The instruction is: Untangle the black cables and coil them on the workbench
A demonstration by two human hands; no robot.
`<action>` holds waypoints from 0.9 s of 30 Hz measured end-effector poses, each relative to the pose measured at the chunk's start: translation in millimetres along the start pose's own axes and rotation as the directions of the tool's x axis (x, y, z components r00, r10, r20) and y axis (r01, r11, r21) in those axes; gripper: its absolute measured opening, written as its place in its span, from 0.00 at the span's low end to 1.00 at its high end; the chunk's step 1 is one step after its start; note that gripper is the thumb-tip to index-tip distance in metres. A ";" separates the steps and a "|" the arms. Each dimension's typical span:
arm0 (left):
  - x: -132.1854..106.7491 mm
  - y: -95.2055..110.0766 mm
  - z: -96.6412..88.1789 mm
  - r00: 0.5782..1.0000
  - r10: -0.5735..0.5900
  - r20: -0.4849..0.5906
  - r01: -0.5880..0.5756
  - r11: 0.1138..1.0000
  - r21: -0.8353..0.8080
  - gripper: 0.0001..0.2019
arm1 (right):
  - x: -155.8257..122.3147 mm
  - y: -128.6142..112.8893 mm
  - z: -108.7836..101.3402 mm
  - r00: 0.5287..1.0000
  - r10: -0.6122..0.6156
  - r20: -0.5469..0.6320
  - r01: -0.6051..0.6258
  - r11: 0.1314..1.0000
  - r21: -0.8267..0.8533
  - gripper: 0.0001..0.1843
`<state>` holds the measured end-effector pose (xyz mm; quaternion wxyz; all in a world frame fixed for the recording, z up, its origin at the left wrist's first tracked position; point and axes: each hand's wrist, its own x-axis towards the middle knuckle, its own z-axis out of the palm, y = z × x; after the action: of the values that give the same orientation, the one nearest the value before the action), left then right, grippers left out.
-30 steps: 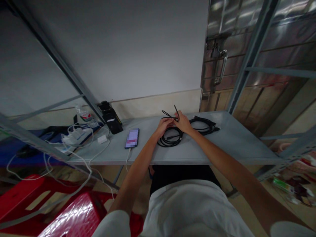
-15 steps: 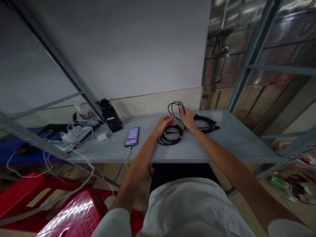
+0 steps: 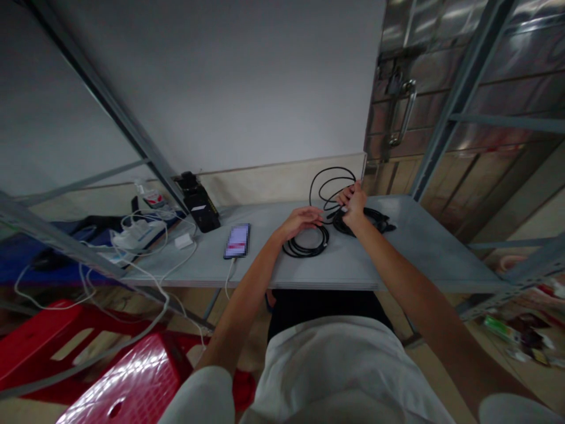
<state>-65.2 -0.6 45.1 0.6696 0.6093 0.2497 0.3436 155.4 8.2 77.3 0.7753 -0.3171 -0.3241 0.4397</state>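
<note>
My right hand is closed around a black cable, whose loose loops stand up to its left, against the wall's lower edge. Fingers of my left hand are bent together at the cable's lower run, pinching it just above the table. Below that hand a round coil of black cable lies flat on the grey table. Another black cable coil rests on the right, partly hidden behind my right hand and wrist.
A phone with a white charging cord lies left of my hands. Behind it stands a black box-like device. White cords and a power strip crowd the left end. Metal frame posts rise at both sides; red stools stand below left.
My right hand has moved right with the cable, and its loops have spread wider. My left hand has shifted slightly right, staying above the flat coil.
</note>
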 end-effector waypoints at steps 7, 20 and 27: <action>-4.5 -0.3 15.4 0.980 -0.089 0.180 0.084 0.996 0.035 0.36 | -16.2 4.3 10.8 0.995 0.031 0.090 -0.028 0.999 -0.026 0.40; 7.9 -23.9 22.2 0.994 0.082 0.074 -0.093 0.983 0.159 0.30 | -38.7 15.1 19.6 0.934 0.196 0.298 -0.151 0.974 -0.168 0.43; 9.0 -35.6 25.8 0.973 0.231 -0.005 -0.213 0.906 0.366 0.24 | -47.3 25.5 19.0 0.945 0.112 0.307 0.000 0.940 -0.342 0.43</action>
<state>-34.4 -11.1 14.1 0.4959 0.7385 0.2537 0.3800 109.5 -19.4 58.1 0.6329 -0.3783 -0.5076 0.4458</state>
